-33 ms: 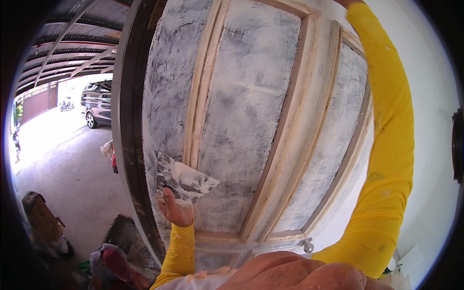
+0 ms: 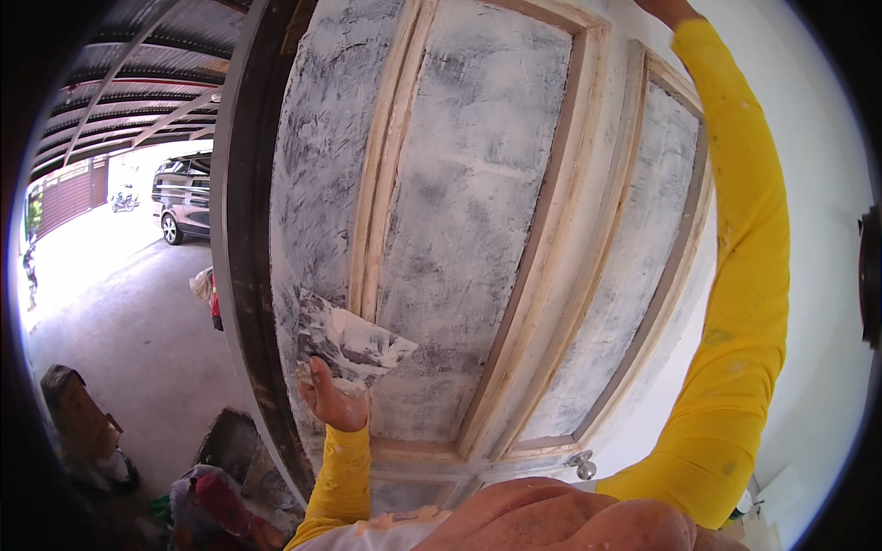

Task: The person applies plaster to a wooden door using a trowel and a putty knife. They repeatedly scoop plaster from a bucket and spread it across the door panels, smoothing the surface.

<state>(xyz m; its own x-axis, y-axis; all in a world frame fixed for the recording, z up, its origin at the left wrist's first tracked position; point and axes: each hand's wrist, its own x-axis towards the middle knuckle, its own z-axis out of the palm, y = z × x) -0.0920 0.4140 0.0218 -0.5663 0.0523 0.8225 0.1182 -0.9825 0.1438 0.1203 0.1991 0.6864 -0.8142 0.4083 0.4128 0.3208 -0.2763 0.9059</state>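
Observation:
My left hand [image 2: 338, 404] grips a flat plate [image 2: 367, 347] smeared with white and dark putty, its thumb lying up along the plate. The plate is in front of the lower left of a panelled door [image 2: 469, 220]. White filler streaks the door's grey panels, and bare wood mouldings frame them. Up at the top right edge, my right hand [image 2: 669, 9] is raised high by the door's upper part. Only its back and wrist show; the fingers, and anything they hold, are cut off. Yellow sleeves cover both forearms.
A dark door frame [image 2: 241, 230] stands left of the door. A round metal doorknob [image 2: 585, 466] is low on the door's right. A white wall [image 2: 822, 275] rises at right. Outside are a parked van [image 2: 184, 197], a dark tray [image 2: 230, 445] and a brown upright object [image 2: 78, 413].
My right arm has shifted slightly right and down, so a little more of the hand shows. The left hand and its plate have stayed put.

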